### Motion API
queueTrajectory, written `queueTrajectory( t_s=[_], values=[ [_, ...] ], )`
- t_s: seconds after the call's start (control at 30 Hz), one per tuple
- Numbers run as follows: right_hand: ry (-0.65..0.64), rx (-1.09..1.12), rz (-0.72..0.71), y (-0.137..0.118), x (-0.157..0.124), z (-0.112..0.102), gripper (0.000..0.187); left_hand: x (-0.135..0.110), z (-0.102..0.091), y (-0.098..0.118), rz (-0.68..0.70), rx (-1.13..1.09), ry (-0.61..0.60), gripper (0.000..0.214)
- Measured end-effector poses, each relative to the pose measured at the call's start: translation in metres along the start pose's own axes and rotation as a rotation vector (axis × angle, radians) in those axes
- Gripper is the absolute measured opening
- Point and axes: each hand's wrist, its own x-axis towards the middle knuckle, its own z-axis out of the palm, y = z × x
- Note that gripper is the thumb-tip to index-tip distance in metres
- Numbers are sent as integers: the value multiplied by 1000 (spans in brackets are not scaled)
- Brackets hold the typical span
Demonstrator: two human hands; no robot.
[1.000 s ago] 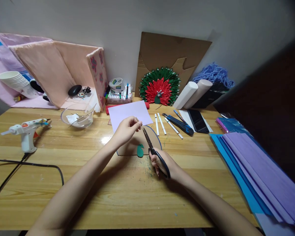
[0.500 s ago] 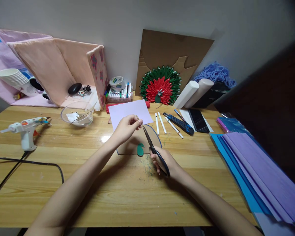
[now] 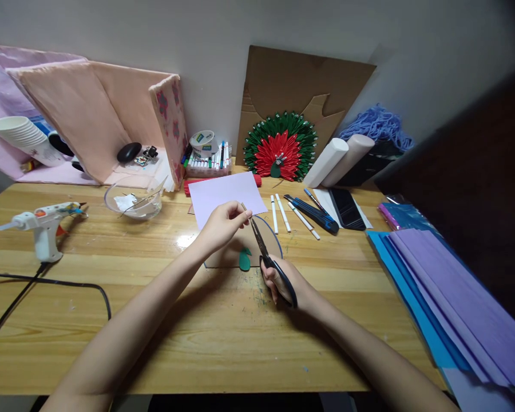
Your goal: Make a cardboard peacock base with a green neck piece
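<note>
My right hand (image 3: 283,281) is closed round the black handles of a pair of scissors (image 3: 261,245), whose blades point away and slightly left. With thumb and fingertips, my left hand (image 3: 226,223) pinches a thin, small brownish strip (image 3: 244,207), mostly hidden by the fingers; its material is unclear. The blade tips lie close beside those fingertips, slightly apart. Below both hands, a cardboard piece (image 3: 227,257) with a blue curved edge lies on the table. A green cut-out shaped like a bird's head and body (image 3: 244,261) rests at its near edge.
Behind the hands lie lilac paper (image 3: 214,191) and white markers (image 3: 283,213). A utility knife (image 3: 312,214) and phone (image 3: 349,209) are to the right. A glue gun (image 3: 47,229) with its cord and a clear bowl (image 3: 133,200) stand left. A red-green peacock craft (image 3: 278,146) leans behind.
My left hand has shifted slightly right with the strip. The scissor blades look a little further apart at the tips. The whole view has tilted slightly.
</note>
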Motion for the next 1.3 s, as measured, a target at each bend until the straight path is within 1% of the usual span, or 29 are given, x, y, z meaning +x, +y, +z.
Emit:
queueTrajectory(
  t_s=[0.17,0.33,0.43,0.5,0.67,0.77,0.93,1.13,1.3],
  values=[
    [13,35,48,-1,0,1,56,0,1,0,-10,-26,10,27],
    [60,23,100,-6,-2,3,47,1,1,0,-8,-42,5,28],
    [87,12,117,-6,0,3,47,2,0,1,-13,-78,-1,29],
    [87,3,100,-5,0,3,49,2,0,2,-26,-108,-11,29],
    [22,-60,-31,-3,-1,0,56,2,1,2,-39,-159,-35,31],
    [1,-76,-66,-6,-4,0,58,1,1,1,-40,-164,-40,30],
    [8,-62,-57,-9,-4,0,58,1,3,1,-44,-160,-53,27],
    [32,-43,-45,-4,-2,0,56,0,5,1,-55,-162,-45,26],
    [59,-35,-7,-6,-2,1,53,0,5,-1,-57,-174,-38,24]
  ],
)
